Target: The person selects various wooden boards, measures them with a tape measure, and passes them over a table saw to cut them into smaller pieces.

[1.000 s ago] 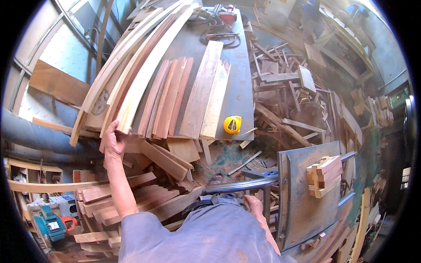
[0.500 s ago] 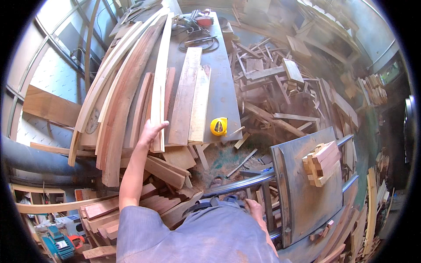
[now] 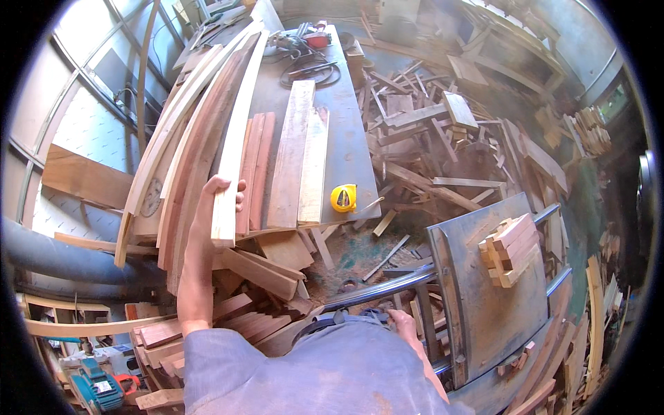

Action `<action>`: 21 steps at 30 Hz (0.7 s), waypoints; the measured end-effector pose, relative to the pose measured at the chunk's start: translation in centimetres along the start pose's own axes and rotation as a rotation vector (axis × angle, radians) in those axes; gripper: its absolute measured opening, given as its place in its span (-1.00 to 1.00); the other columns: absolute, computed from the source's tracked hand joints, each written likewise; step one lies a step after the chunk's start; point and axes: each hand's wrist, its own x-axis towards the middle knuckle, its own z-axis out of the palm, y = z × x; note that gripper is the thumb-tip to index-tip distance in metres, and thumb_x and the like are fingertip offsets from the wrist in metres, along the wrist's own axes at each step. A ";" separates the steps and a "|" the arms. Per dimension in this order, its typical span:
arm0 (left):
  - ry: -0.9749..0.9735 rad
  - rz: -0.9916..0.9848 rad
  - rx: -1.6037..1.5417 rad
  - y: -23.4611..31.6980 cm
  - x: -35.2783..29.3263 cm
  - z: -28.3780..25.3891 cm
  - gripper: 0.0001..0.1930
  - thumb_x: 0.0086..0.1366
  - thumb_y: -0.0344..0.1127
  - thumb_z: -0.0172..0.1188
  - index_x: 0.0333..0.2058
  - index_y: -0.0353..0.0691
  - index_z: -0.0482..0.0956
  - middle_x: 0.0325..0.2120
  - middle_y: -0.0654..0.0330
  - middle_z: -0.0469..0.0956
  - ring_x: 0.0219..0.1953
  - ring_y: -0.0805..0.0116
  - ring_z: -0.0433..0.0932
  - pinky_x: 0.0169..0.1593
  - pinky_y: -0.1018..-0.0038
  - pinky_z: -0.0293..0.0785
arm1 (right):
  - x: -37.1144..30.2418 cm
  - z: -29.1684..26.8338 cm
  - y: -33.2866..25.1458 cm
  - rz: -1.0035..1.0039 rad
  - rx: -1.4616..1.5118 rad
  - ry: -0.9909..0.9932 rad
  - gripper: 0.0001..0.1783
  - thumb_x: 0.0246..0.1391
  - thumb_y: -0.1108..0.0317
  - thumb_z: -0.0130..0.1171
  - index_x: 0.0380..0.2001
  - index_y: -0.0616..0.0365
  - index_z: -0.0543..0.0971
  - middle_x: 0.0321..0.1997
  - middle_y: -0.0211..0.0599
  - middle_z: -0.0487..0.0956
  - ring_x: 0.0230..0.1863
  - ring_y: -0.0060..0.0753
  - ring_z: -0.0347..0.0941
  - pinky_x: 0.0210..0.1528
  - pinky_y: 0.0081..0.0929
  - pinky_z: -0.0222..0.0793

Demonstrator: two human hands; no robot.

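Note:
My left hand is closed round the near end of a long pale board, which runs away from me along the workbench. Fingertips show on the board's right edge. Just right of it lie narrow reddish strips, then a wide grey-brown board and a shorter pale board. A yellow tape measure sits near the bench's front right corner. Low at my side, my right hand is beside a shiny metal rail; its fingers are too hidden to read.
Long curved boards fill the bench's left side. A power tool with a cord lies at the far end. Scrap wood is heaped on the right. A metal plate carries stacked small blocks. A teal machine stands lower left.
My left hand has shifted left with the near end of the pale board, which now lies against the curved boards. More of the reddish strips shows. My right hand has hardly moved.

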 end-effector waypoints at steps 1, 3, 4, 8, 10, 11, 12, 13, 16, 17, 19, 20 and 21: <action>0.002 0.006 0.056 -0.1 -1.2 0.1 -0.62 0.09 -0.19 0.20 -0.19 -0.36 0.53 -0.43 0.14 0.59 -0.56 0.46 0.57 -0.53 0.62 0.59 | 0.1 0.1 0.5 -0.004 -0.012 -0.017 -0.68 0.05 0.39 0.17 -0.08 0.05 0.62 -0.22 -0.05 0.62 -0.18 0.12 0.57 -0.18 -0.07 0.48; 0.006 0.024 0.165 -0.8 -3.9 -0.1 -0.61 0.10 -0.16 0.17 -0.20 -0.38 0.54 -0.46 0.15 0.58 -0.57 0.48 0.57 -0.55 0.64 0.58 | 0.5 0.6 1.7 -0.016 -0.037 -0.050 -0.64 0.01 0.39 0.18 -0.07 0.04 0.61 -0.22 -0.08 0.63 -0.18 0.10 0.57 -0.19 -0.08 0.48; 0.027 0.000 0.162 -1.2 -4.8 -0.1 -0.56 0.12 -0.15 0.13 -0.16 -0.43 0.54 -0.48 0.12 0.59 -0.57 0.48 0.58 -0.55 0.65 0.58 | 0.8 0.6 1.7 -0.039 -0.047 -0.067 -0.63 -0.01 0.39 0.18 -0.07 0.04 0.61 -0.22 -0.09 0.63 -0.18 0.09 0.58 -0.19 -0.09 0.49; -0.030 0.012 -0.103 -3.2 -8.7 -0.1 -0.55 0.16 -0.21 0.12 -0.12 -0.53 0.49 -0.35 0.02 0.58 -0.50 0.39 0.62 -0.54 0.54 0.64 | 1.5 0.4 1.9 -0.107 -0.054 -0.141 -0.60 -0.06 0.36 0.20 -0.07 0.03 0.62 -0.23 -0.12 0.64 -0.19 0.05 0.60 -0.20 -0.13 0.50; -0.047 0.076 -0.146 -4.6 -10.4 -0.5 -0.54 0.20 -0.23 0.12 -0.09 -0.58 0.45 -0.19 -0.11 0.56 -0.42 0.32 0.63 -0.51 0.45 0.69 | 2.2 0.4 2.4 -0.120 -0.034 -0.176 -0.60 -0.06 0.36 0.20 -0.06 0.02 0.63 -0.23 -0.12 0.64 -0.19 0.03 0.60 -0.20 -0.14 0.50; -0.115 0.046 -0.173 -4.9 -11.3 -0.9 -0.54 0.20 -0.24 0.13 -0.08 -0.59 0.44 -0.19 -0.11 0.56 -0.43 0.30 0.63 -0.50 0.43 0.69 | 2.3 0.6 2.7 -0.115 -0.019 -0.194 -0.59 -0.06 0.36 0.20 -0.06 0.01 0.63 -0.23 -0.12 0.64 -0.20 0.02 0.61 -0.20 -0.15 0.51; -0.109 0.068 -0.217 -5.7 -12.1 -0.7 -0.53 0.20 -0.25 0.13 -0.06 -0.59 0.42 -0.19 -0.12 0.56 -0.43 0.29 0.63 -0.50 0.43 0.69 | 2.4 0.4 2.7 -0.101 -0.012 -0.206 -0.59 -0.06 0.36 0.20 -0.06 0.01 0.64 -0.22 -0.12 0.65 -0.20 0.01 0.61 -0.20 -0.15 0.51; -0.104 0.089 -0.261 -6.2 -12.9 -0.1 -0.52 0.20 -0.26 0.13 -0.05 -0.59 0.40 -0.20 -0.13 0.56 -0.43 0.28 0.64 -0.50 0.43 0.69 | 2.7 0.0 2.8 -0.110 -0.032 -0.211 -0.59 -0.06 0.37 0.20 -0.06 0.00 0.64 -0.22 -0.12 0.65 -0.21 0.00 0.61 -0.20 -0.16 0.51; -0.073 0.071 -0.313 -6.6 -15.3 1.0 -0.47 0.10 -0.29 0.17 0.04 -0.40 0.33 -0.23 -0.05 0.55 -0.48 0.32 0.63 -0.50 0.39 0.68 | 3.6 -0.4 2.3 -0.146 -0.066 -0.240 -0.58 -0.07 0.37 0.19 -0.05 0.00 0.65 -0.22 -0.12 0.65 -0.22 -0.01 0.62 -0.20 -0.17 0.51; -0.080 0.057 -0.312 -6.9 -15.6 1.7 -0.46 0.10 -0.28 0.17 0.06 -0.38 0.32 -0.22 -0.05 0.55 -0.46 0.31 0.63 -0.50 0.39 0.68 | 3.6 0.1 3.3 -0.141 -0.065 -0.245 -0.58 -0.07 0.36 0.19 -0.05 0.00 0.65 -0.23 -0.11 0.65 -0.22 -0.01 0.62 -0.20 -0.17 0.51; -0.056 0.075 -0.318 -7.2 -16.8 2.3 -0.38 0.08 -0.25 0.18 0.12 -0.37 0.29 -0.21 -0.04 0.53 -0.47 0.31 0.62 -0.50 0.41 0.66 | 3.7 -0.1 3.1 -0.140 -0.073 -0.267 -0.57 -0.07 0.34 0.20 -0.04 0.00 0.65 -0.23 -0.10 0.65 -0.23 0.00 0.61 -0.21 -0.17 0.50; -0.057 0.076 -0.330 -7.3 -17.1 2.6 -0.36 0.07 -0.24 0.19 0.13 -0.37 0.29 -0.21 -0.03 0.52 -0.47 0.31 0.61 -0.50 0.42 0.66 | 3.8 -0.3 3.0 -0.135 -0.070 -0.277 -0.57 -0.08 0.32 0.21 -0.04 0.00 0.65 -0.24 -0.09 0.65 -0.24 0.01 0.61 -0.22 -0.17 0.50; -0.056 0.083 -0.338 -7.2 -17.6 3.0 -0.34 0.06 -0.23 0.19 0.14 -0.37 0.28 -0.21 -0.03 0.52 -0.47 0.31 0.61 -0.50 0.42 0.66 | 4.0 -0.6 2.5 -0.136 -0.065 -0.286 -0.56 -0.08 0.30 0.22 -0.04 0.00 0.65 -0.24 -0.08 0.65 -0.25 0.02 0.61 -0.23 -0.17 0.49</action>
